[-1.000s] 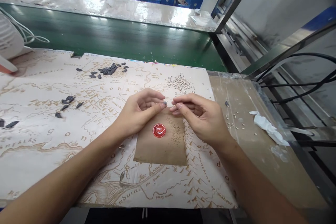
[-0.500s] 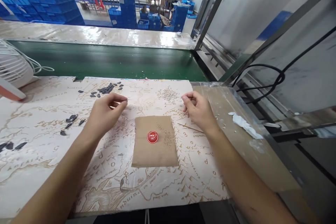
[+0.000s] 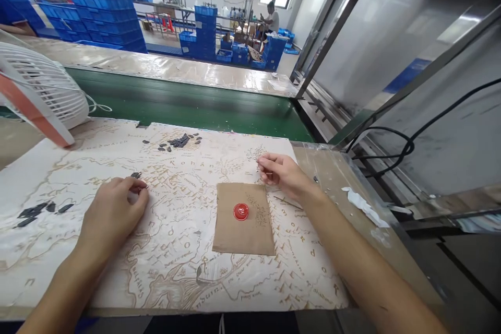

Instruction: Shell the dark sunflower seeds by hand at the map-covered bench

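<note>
My left hand (image 3: 115, 214) rests low over the printed sheet (image 3: 164, 271), its fingers curled and thumb close to the index finger. Dark flat pieces (image 3: 135, 175) show just beyond its knuckles; whatever its fingertips hold is hidden. My right hand (image 3: 282, 175) is pinched beside a scatter of tiny pale bits (image 3: 255, 153). Something too small to name may be between thumb and finger. Between the hands lies a brown square of cardboard (image 3: 227, 240), bearing a round red domed piece (image 3: 240, 212) and tiny specks (image 3: 260, 211) on its right side.
More dark pieces lie at the back (image 3: 180, 141) and far left (image 3: 35, 211). A thin stick (image 3: 287, 202) is under my right forearm. A white fan (image 3: 47, 88) stands at left. Crumpled white tissue (image 3: 364, 206) lies right; a green conveyor belt (image 3: 188, 104) runs behind.
My left hand has moved left and towards me, down over the middle group of dark pieces. My right hand stays by the tiny bits, still pinched. The view has shifted left and tilted up.
</note>
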### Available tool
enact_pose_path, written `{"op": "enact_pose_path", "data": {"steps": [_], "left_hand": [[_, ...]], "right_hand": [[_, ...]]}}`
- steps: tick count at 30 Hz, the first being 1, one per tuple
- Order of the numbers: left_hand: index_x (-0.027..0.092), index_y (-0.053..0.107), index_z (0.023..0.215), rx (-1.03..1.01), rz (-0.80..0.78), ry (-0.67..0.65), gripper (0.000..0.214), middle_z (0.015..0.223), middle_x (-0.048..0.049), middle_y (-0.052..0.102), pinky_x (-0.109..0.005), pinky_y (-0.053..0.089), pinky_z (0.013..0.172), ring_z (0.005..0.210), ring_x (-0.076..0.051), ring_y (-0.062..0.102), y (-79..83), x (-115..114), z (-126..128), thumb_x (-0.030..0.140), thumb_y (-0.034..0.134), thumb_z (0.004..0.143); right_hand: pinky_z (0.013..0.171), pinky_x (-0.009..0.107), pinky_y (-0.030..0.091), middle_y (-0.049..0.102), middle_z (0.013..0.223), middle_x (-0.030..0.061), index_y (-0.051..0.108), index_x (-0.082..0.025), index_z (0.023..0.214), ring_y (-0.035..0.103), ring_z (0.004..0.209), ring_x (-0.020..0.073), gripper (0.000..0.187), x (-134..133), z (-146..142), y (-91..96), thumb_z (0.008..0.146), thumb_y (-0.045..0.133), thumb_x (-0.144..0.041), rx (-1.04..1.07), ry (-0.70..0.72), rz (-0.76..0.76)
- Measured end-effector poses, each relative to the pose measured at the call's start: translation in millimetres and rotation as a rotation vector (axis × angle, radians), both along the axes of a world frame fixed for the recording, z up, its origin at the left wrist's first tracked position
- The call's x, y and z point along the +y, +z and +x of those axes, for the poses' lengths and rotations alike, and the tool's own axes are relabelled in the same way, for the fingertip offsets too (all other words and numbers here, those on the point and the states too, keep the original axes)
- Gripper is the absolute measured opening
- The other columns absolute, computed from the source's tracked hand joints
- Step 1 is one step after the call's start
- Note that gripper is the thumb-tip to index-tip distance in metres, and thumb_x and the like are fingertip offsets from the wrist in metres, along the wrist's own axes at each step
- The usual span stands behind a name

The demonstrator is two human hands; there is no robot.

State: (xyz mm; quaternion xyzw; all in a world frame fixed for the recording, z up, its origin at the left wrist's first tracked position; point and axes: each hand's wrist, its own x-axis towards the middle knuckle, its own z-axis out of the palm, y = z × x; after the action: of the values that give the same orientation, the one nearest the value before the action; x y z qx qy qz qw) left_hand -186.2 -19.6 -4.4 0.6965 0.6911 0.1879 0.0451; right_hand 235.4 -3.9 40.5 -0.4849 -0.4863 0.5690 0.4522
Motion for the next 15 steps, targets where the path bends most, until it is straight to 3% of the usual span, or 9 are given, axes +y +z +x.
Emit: {"op": "enact_pose_path", "data": {"steps": [4, 7, 11, 15], "left_hand": [[0.021, 0.074, 0.119, 0.075, 0.054, 0.061, 0.042, 0.104, -0.0152, 0.075, -0.057, 0.059, 0.098, 0.110, -0.042, 0.071, 3.2, 0, -3, 0.050, 0.051, 0.100], [0.024, 0.073, 0.120, 0.090, 0.098, 0.072, 0.041, 0.103, -0.0141, 0.073, -0.058, 0.061, 0.092, 0.109, -0.043, 0.071, 15.6, 15, 11, 0.051, 0.048, 0.101], [0.023, 0.071, 0.125, 0.015, 0.126, -0.086, 0.039, 0.113, -0.0160, 0.074, -0.054, 0.061, 0.087, 0.118, -0.044, 0.069, 34.7, 46, 62, 0.047, 0.051, 0.102], [0.017, 0.074, 0.125, 0.121, 0.120, -0.199, 0.034, 0.118, -0.0210, 0.075, -0.054, 0.058, 0.098, 0.118, -0.044, 0.068, 37.0, 73, 120, 0.034, 0.054, 0.103]], "right_hand": [[0.053, 0.027, 0.031, 0.039, 0.073, -0.0078, 0.057, -0.025, 0.082, 0.027, 0.056, 0.0094, 0.044, -18, -11, 14.4, 0.084, 0.090, -0.055, 0.298, 0.067, 0.003], [0.050, 0.026, 0.025, 0.028, 0.074, -0.0090, 0.050, -0.025, 0.080, 0.013, 0.057, 0.0103, 0.052, -27, -18, 15.4, 0.083, 0.092, -0.056, 0.441, 0.079, 0.032], [0.049, 0.025, 0.023, 0.024, 0.073, -0.0100, 0.045, -0.025, 0.078, 0.007, 0.056, 0.0103, 0.062, -34, -25, 12.1, 0.083, 0.097, -0.058, 0.560, 0.105, 0.071], [0.047, 0.023, 0.022, 0.024, 0.069, -0.0111, 0.038, -0.024, 0.074, 0.008, 0.052, 0.0085, 0.070, -42, -28, 7.8, 0.082, 0.100, -0.057, 0.624, 0.159, 0.083]]}}
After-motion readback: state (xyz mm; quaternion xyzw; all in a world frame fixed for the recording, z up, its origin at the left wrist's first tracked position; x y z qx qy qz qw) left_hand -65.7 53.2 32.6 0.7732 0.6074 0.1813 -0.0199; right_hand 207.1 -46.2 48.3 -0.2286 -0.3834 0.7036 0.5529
